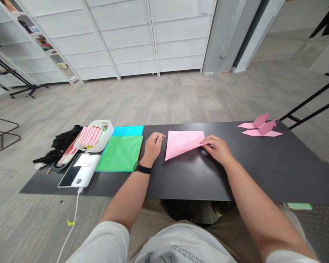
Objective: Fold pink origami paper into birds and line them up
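Note:
A sheet of pink paper rests on the black table, its near side folded over at a slant. My right hand pinches the paper's right-hand corner between thumb and fingers, lifting it slightly. Just left of the sheet, my left hand is loosely closed, with its fingers curled in and nothing visible in it. A black watch is on that wrist. Two folded pink paper birds stand at the far right of the table.
Green paper lies over blue paper on the left. Beside it are a white basket, a phone with a white power bank and cable, pencils and black cloth. The black table ends above my lap.

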{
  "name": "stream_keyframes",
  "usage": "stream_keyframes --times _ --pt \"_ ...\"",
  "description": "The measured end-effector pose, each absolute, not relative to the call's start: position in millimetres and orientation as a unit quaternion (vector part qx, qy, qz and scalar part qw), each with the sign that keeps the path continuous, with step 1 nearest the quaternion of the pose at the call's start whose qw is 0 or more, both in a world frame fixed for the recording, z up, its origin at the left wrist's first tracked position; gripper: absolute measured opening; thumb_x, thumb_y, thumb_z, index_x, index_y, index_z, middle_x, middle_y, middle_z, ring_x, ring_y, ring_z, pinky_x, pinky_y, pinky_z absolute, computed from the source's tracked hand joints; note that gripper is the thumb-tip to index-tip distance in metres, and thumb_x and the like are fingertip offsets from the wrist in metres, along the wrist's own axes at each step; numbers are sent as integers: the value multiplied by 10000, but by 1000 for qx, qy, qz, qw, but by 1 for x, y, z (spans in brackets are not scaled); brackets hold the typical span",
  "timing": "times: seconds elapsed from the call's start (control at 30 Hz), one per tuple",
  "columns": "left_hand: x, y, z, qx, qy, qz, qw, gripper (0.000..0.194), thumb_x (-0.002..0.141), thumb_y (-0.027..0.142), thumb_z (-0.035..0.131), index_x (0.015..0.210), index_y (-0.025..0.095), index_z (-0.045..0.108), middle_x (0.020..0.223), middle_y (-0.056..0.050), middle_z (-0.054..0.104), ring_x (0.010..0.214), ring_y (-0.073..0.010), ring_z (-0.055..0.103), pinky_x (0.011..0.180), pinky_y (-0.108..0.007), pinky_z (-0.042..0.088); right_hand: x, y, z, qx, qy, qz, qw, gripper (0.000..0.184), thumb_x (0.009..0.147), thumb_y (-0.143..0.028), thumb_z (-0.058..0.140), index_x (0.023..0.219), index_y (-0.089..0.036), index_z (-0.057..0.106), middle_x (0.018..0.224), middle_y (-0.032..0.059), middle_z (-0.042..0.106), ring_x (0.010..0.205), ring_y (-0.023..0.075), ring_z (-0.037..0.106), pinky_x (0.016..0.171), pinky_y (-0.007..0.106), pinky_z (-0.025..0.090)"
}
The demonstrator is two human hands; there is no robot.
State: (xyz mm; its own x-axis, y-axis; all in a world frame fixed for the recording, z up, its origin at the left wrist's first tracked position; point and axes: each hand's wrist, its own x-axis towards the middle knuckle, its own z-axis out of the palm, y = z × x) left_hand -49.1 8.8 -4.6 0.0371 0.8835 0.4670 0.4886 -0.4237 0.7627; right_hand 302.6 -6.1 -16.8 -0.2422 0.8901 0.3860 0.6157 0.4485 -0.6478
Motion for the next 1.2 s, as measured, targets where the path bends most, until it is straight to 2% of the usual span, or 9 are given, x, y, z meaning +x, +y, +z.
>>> stream_keyframes --times 0.1,0.2,0.27,0.4,0.57,0.67,0.8,0.97,1.2 --pt "-51 13 -10 722 479 448 221 382 918 39 440 1127 213 709 1146 -66 748 1072 -195 712 1019 -378 575 302 -3 -18 -508 -747 192 383 279 1012 -458 609 980 -292 831 1053 80 781 1004 269 741 900 437 615" --pt "-52 14 -11 790 436 387 192 543 783 -47 453 1169 224 722 1244 -70 731 1248 -224 660 1160 -439 507 302 -1 -20 -515 -741 181 391 271 1004 -443 609 942 -279 816 1032 78 782 989 268 737 891 434 604" --pt "-52 12 -9 817 421 354 174 526 804 -29 525 1218 230 720 1308 -80 709 1306 -244 630 1196 -463 473 301 0 -20 -514 -740 176 397 266 999 -435 610 925 -271 807 1021 79 781 974 267 736 876 431 598" --pt "-52 8 -8 837 413 322 160 289 908 133 699 1174 235 749 1370 -104 676 1317 -263 624 1176 -462 476 301 0 -21 -511 -737 189 400 260 987 -440 619 922 -266 802 1000 77 781 953 263 735 849 423 594" --pt "-53 10 -12 835 435 304 146 181 918 127 715 1037 238 795 1307 -81 701 1243 -251 648 1134 -456 497 302 0 -19 -508 -741 200 390 264 985 -443 616 930 -269 807 1014 75 792 961 258 742 849 413 592" --pt "-55 12 -15 832 450 294 139 118 933 183 744 1014 236 811 1282 -79 716 1208 -263 652 1106 -467 516 303 0 -19 -510 -746 196 381 281 990 -466 616 944 -272 814 1017 73 793 966 262 741 842 410 589" --pt "-58 14 -17 834 470 262 122 116 947 282 774 1043 239 824 1246 -71 741 1161 -281 658 1085 -490 518 306 -1 -21 -519 -751 189 363 305 990 -493 624 966 -270 830 1015 74 797 966 276 740 854 422 583" --pt "-60 11 -16 837 482 232 119 110 916 292 799 1013 251 835 1216 -59 755 1115 -280 667 1054 -490 514 308 -1 -24 -520 -766 191 327 386 1009 -557 598 945 -266 845 960 79 794 895 275 739 822 422 579" --pt "-70 3 -6 864 445 193 132 112 936 332 765 967 251 837 1233 -69 735 1142 -283 669 1073 -485 508 309 -9 -14 -474 -795 241 291 290 992 -463 622 1043 -299 856 1059 53 834 974 287 774 892 433 602"
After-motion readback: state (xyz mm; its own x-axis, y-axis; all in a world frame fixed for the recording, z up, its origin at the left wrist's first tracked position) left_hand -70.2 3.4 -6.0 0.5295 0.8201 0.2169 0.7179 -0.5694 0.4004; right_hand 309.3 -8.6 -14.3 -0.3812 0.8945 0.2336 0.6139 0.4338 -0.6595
